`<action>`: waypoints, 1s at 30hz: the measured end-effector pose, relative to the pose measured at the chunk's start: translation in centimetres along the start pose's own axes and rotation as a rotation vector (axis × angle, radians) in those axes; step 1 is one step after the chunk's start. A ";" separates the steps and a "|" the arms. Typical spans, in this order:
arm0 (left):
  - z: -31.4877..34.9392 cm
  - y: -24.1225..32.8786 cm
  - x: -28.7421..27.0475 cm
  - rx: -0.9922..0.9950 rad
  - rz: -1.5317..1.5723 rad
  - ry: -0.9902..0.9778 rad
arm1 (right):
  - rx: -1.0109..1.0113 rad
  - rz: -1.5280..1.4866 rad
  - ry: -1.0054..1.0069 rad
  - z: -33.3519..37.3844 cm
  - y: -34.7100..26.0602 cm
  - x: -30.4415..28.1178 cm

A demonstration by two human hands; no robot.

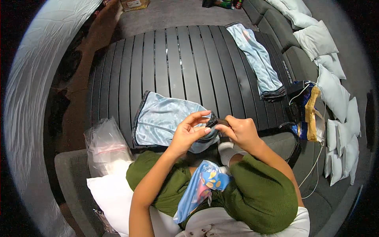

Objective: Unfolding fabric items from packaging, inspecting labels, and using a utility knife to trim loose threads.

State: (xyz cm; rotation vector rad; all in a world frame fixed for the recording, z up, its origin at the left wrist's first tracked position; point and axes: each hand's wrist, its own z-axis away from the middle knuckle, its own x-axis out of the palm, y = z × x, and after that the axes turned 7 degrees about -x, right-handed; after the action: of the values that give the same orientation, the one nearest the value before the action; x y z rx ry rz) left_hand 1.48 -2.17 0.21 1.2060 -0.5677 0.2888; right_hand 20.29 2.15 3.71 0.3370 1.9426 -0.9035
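Observation:
A light blue fabric sleeve with dark edging lies over the near edge of the black slatted table. Its right end is gathered up between my hands. My left hand pinches this end beside a small dark ribbed part, thumb and forefinger closed on it. Just to the right, my right hand is closed on a dark strip of the same edge. The fingers partly hide this strip, so its exact kind is unclear. On my lap rests a blue cloth with a colourful print.
Another light blue sleeve lies at the table's right side. Several white pillows line the grey sofa. Clear plastic bags sit at my left, near a white pillow. A blue and gold bag and white cable are at right.

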 end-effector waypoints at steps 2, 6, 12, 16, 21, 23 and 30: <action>0.0 -0.1 -0.1 0.019 -0.030 -0.006 | 0.013 -0.030 0.031 -0.1 -0.1 -0.4; 0.1 0.0 0.0 0.001 -0.014 0.009 | 0.165 -0.178 0.058 -0.1 -0.3 -0.8; -0.1 -0.4 -0.3 0.002 0.018 0.003 | 0.130 -0.128 -0.064 0.3 -0.1 -0.5; 0.0 -0.3 -0.1 -0.014 0.032 -0.014 | 0.046 -0.037 -0.077 0.4 -0.1 0.1; 0.1 -0.1 0.2 -0.030 0.040 -0.031 | -0.021 0.121 -0.067 -0.1 -0.4 0.0; 0.1 0.2 0.4 -0.037 0.092 -0.047 | -0.036 0.123 -0.054 -0.2 -0.5 0.0; 0.1 -0.2 0.1 -0.040 0.087 -0.033 | -0.028 0.136 -0.061 0.0 -0.4 0.1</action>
State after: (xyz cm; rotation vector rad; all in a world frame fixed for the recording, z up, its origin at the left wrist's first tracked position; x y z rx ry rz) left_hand 1.62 -2.29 0.14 1.1511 -0.6529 0.3307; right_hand 20.04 1.85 3.85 0.4157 1.8512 -0.7885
